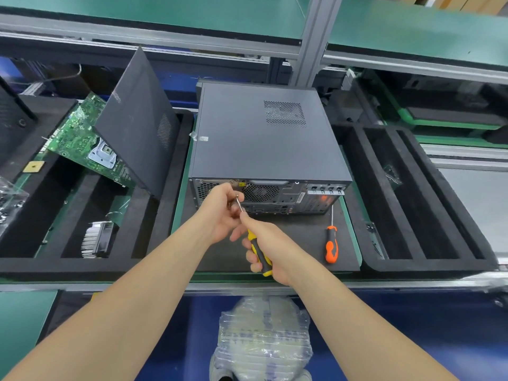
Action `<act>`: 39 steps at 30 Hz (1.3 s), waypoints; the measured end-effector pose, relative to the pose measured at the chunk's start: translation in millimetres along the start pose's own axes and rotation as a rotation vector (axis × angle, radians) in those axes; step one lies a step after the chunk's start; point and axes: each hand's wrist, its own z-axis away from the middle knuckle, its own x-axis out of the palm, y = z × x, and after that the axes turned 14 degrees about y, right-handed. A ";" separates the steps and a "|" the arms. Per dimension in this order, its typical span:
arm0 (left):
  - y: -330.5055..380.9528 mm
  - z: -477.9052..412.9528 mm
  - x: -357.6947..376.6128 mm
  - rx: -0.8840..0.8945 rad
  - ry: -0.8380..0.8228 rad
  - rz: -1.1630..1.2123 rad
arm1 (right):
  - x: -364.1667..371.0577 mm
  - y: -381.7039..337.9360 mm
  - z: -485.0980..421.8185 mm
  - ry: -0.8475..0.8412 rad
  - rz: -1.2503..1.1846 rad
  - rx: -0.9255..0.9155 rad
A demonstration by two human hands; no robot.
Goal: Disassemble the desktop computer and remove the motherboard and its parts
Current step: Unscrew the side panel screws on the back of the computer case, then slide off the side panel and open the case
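Desktop computer (264, 133): one, lid on, frame centre on black mat (299, 235), rear panel facing the lower edge. Screwdrivers: two. Right hand (270, 248) fingers grip the yellow screwdriver (259, 255) handle; left hand (222, 213) fingers pinch its shaft near the panel's left end. Orange screwdriver (331, 244) lies to the right, bare mat between.

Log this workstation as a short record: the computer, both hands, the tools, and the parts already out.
computer case: top cover on, lying on the black mat, rear panel toward the person
right hand: grips the yellow screwdriver by its handle
left hand: pinches that screwdriver's tip, in front of the rear panel
orange screwdriver: lying on the mat, untouched
left tray: motherboard, tilted side panel, heat sink
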 end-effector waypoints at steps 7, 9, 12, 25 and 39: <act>-7.5 -9.7 -1.6 0.022 0.035 -0.117 | -19.1 6.1 -2.7 -0.003 0.120 -0.076; -9.6 -14.1 -3.4 -0.013 0.036 -0.091 | -26.5 6.7 -4.0 0.005 0.120 -0.081; -19.2 -22.0 1.3 -0.074 0.016 -0.103 | -38.7 8.0 -5.3 0.026 0.060 -0.130; -79.2 -3.7 152.6 -0.263 -0.440 -0.115 | -184.2 6.4 -36.5 0.479 -0.177 -0.296; -161.4 -74.6 361.5 -0.242 -0.133 -0.121 | -369.2 -22.4 -132.3 0.607 -0.067 -0.163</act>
